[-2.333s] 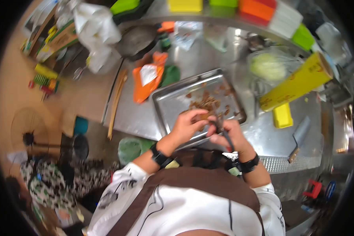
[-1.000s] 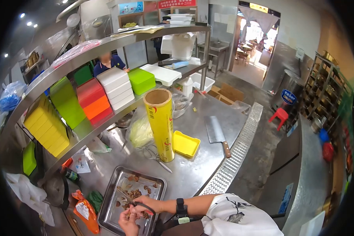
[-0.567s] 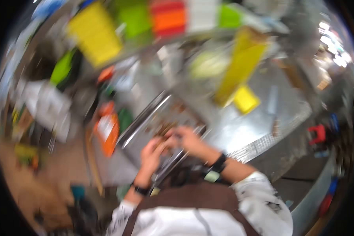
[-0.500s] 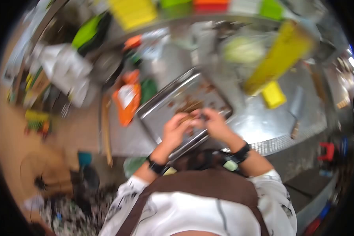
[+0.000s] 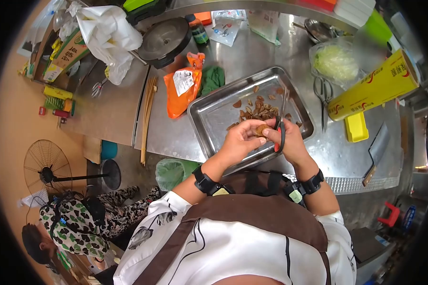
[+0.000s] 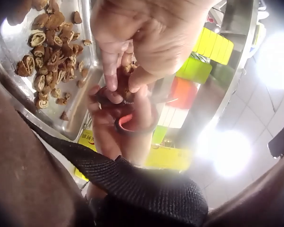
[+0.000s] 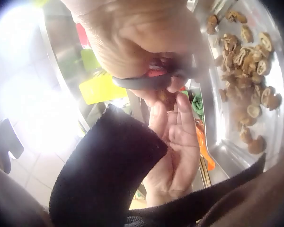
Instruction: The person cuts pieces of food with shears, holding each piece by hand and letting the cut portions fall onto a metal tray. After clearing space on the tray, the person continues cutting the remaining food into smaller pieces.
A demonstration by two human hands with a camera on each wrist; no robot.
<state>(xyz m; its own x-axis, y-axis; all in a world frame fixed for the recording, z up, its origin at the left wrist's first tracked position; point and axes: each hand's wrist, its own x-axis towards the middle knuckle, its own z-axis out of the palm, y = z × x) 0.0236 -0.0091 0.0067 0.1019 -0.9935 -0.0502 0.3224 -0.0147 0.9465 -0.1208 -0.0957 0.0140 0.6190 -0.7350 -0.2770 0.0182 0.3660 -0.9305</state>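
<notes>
Over the near edge of a steel tray (image 5: 214,114), my left hand (image 5: 250,137) pinches a small brown nut piece (image 5: 260,129) between thumb and fingers. My right hand (image 5: 277,136) grips scissors (image 5: 281,124) with red-and-black handles, the blades pointing up and away beside the piece. In the left wrist view the left hand (image 6: 119,81) holds the piece (image 6: 126,75) just above the scissor handle (image 6: 132,124). From the right wrist view the right hand (image 7: 173,80) is wrapped round the handle (image 7: 149,81), with the left palm (image 7: 176,142) below. Several brown nut pieces (image 5: 259,109) lie in the tray.
Right of the tray lie a second pair of scissors (image 5: 322,95), a yellow film-wrap box (image 5: 373,88), a small yellow dish (image 5: 355,127) and a cleaver (image 5: 375,152). An orange packet (image 5: 180,90), green cloth (image 5: 211,78) and sticks (image 5: 147,118) lie to the left. A person (image 5: 66,223) sits at the lower left.
The head view swung up to the shelves and doorway, then back down to the tray. Both hands stayed together over the tray's near edge, holding the nut piece and scissors.
</notes>
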